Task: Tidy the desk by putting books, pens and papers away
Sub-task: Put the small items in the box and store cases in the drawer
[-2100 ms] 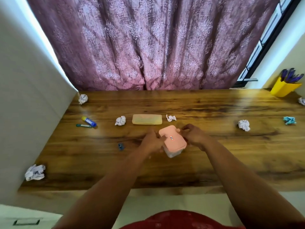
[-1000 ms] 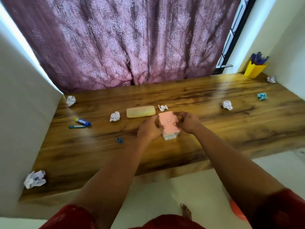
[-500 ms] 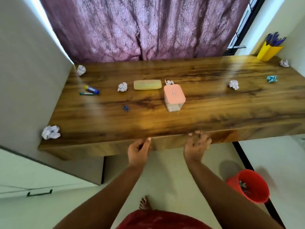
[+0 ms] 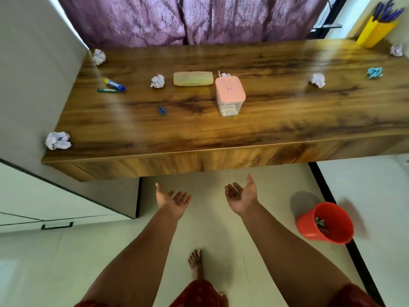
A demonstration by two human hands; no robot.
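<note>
Hands hang out in front of the desk, over the floor, and hold nothing. The left hand (image 4: 171, 199) is palm up with its fingers spread wide. The right hand (image 4: 241, 194) is palm up too, fingers loosely open. Both are well apart from the desk (image 4: 287, 120) and touch nothing.

Up at 12 o'clock from the hands, on the desk top, stands the box with the pink lid (image 4: 230, 95). It stands upright, with its long side running from 12 to 6 o'clock. Just beside it, at its 10 o'clock, lies the yellow pencil case (image 4: 193, 78), flat, with its long side running from 9 to 3 o'clock.

Over at 10 o'clock from the hands lie a blue marker (image 4: 114, 84) and a green pen (image 4: 108, 90), close together. The pen points from 9 to 3 o'clock, and the marker tilts from 10 to 4 o'clock.

Balls of paper sit all over the desk: one by the pencil case (image 4: 157, 81), one at the near left corner (image 4: 58, 140), one at the far left (image 4: 99, 56), and one at 1 o'clock (image 4: 318, 80).

A yellow cup of pens (image 4: 374, 33) stands at the far right. A red bin (image 4: 325, 222) sits on the floor at 3 o'clock from the right hand.
</note>
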